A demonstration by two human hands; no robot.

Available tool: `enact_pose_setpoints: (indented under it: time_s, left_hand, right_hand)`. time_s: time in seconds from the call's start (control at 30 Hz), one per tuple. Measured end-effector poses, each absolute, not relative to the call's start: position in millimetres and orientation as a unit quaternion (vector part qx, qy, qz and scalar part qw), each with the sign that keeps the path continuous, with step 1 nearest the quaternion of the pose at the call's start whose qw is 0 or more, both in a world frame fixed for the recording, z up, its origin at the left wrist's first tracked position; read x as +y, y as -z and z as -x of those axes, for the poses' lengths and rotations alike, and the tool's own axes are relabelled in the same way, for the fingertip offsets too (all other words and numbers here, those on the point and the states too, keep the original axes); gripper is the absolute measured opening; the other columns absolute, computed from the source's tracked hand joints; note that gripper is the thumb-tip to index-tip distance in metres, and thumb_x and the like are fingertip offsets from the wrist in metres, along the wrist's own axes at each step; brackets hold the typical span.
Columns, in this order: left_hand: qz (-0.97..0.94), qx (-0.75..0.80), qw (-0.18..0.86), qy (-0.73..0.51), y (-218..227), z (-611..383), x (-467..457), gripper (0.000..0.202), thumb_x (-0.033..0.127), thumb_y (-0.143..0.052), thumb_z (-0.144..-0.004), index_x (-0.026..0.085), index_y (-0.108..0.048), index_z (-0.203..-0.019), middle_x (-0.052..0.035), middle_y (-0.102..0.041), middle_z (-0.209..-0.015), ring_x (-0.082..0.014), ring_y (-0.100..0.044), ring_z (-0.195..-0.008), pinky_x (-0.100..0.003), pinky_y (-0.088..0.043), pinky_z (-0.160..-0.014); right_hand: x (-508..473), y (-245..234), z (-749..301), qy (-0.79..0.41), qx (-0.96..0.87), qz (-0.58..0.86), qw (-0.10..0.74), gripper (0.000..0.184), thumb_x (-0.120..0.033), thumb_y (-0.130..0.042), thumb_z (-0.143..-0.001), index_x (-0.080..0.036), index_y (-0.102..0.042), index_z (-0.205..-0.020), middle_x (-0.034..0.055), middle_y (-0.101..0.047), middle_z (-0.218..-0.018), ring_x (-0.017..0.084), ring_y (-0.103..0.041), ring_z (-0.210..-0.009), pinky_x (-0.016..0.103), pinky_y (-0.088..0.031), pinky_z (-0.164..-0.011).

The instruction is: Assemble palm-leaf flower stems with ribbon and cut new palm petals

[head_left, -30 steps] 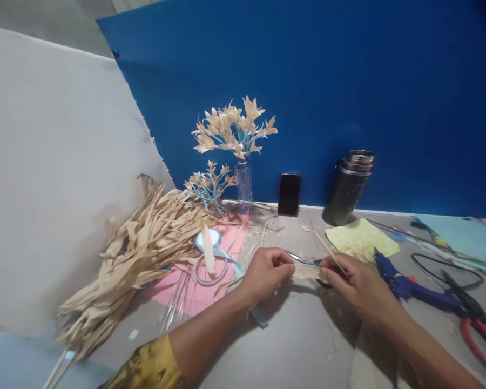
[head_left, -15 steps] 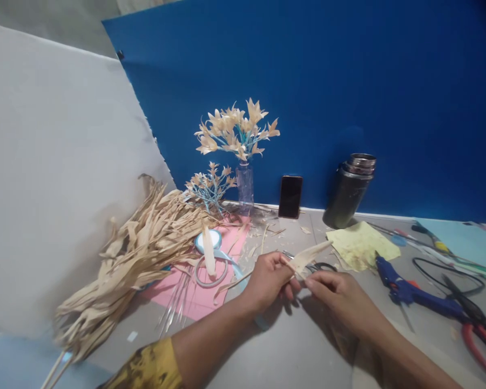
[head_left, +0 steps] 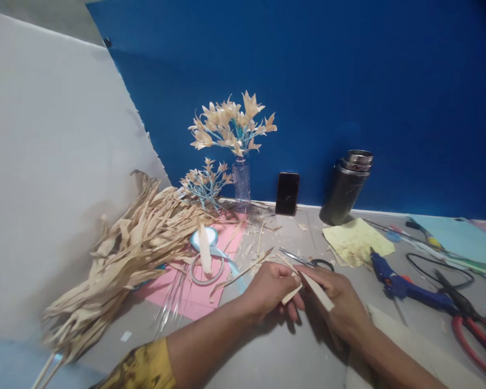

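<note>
Head view. Left hand (head_left: 273, 290) and right hand (head_left: 334, 294): fingers pinched together on pale, flat dried-husk strips (head_left: 318, 292), above the table (head_left: 294, 354), short of its back edge. Black-handled steel scissors (head_left: 296, 257): just beyond the hands. Left edge: 1 tan husk bundle (head_left: 140, 243). Back edge: 1 clear bottle (head_left: 242, 186) of cream flowers (head_left: 230, 125).

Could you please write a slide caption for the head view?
Left hand and right hand hold pale strips near black-handled scissors; flowers stand in a bottle behind.

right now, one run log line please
left hand: holding pale husk | right hand: holding pale husk | scissors: lying beyond both hands
</note>
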State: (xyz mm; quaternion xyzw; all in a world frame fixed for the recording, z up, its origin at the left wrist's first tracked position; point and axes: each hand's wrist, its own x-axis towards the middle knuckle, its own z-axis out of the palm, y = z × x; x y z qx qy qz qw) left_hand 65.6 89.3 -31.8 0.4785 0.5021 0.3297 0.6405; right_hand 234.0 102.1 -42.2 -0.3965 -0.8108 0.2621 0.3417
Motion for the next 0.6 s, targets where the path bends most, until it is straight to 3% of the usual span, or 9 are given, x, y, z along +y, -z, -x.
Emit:
enact_pose_setpoints:
  time_s: [0.13, 0.23, 0.43, 0.6]
  left_hand:
    - [-0.472, 0.511, 0.632, -0.343, 34, -71, 87, 0.019, 0.027, -0.054, -0.075, 0.014, -0.06, -0.063, -0.0023, -0.06, -0.048, -0.0096, -0.052, -0.034, -0.018, -0.031, -0.034]
    - [-0.467, 0.522, 0.613, -0.366, 34, -75, 85, 0.019, 0.026, -0.053, -0.076, 0.015, -0.057, -0.061, -0.0009, -0.057, -0.045, -0.0085, -0.046, -0.03, -0.018, -0.03, -0.032]
    - [-0.475, 0.542, 0.605, -0.338, 26, -78, 84, 0.02, 0.026, -0.053, -0.08, 0.018, -0.051, -0.062, 0.0024, -0.054, -0.041, -0.0073, -0.042, -0.026, -0.016, -0.023, -0.029]
    - [-0.469, 0.542, 0.605, -0.347, 22, -73, 84, 0.021, 0.025, -0.055, -0.078, 0.018, -0.051, -0.059, 0.0028, -0.051, -0.039, -0.0066, -0.039, -0.025, -0.016, -0.022, -0.03]
  right_hand:
    - [100, 53, -235, 0.0, -0.859, 0.421, 0.293, 0.033, -0.021, -0.049, -0.091, -0.019, -0.072, -0.114, 0.0077, -0.071, -0.079, 0.023, -0.064, -0.074, 0.029, -0.042, -0.062]
    - [102, 51, -234, 0.092, -0.863, 0.422, 0.262, 0.035, -0.015, -0.051, -0.088, -0.019, -0.071, -0.116, 0.0065, -0.07, -0.078, 0.021, -0.063, -0.072, 0.028, -0.038, -0.06]
    - [121, 46, -243, 0.132, -0.83, 0.479, 0.255, 0.038, -0.009, -0.048, -0.084, -0.02, -0.073, -0.11, 0.0053, -0.068, -0.074, 0.019, -0.061, -0.069, 0.029, -0.032, -0.057]
    - [147, 21, -281, 0.084, -0.764, 0.561, 0.308, 0.032, -0.025, -0.047, -0.091, -0.019, -0.075, -0.104, 0.0113, -0.069, -0.078, 0.025, -0.06, -0.072, 0.031, -0.032, -0.057]
